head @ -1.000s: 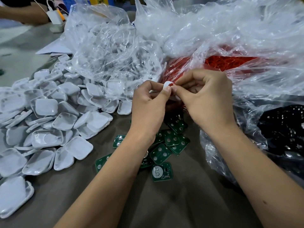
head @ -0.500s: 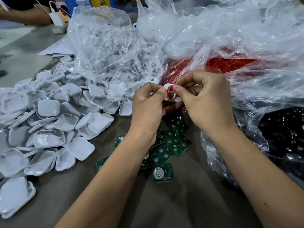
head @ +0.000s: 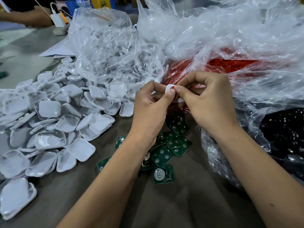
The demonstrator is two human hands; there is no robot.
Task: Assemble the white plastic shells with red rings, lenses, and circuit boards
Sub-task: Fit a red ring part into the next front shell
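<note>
My left hand and my right hand meet in mid-air above the table, both pinching one small white plastic shell with a red ring at its edge. Fingers hide most of the shell. Below my wrists lies a cluster of green circuit boards. A large heap of loose white shells covers the table at the left. A clear bag of red rings sits just behind my hands.
Crumpled clear plastic bags with more shells stand behind the heap. A bag of black parts lies at the right. Another person's arm and a white charger are at the far left back.
The shell has turned between my fingertips: half a second ago its red ring faced me, now only its edge shows. Both hands stay in the same place.
</note>
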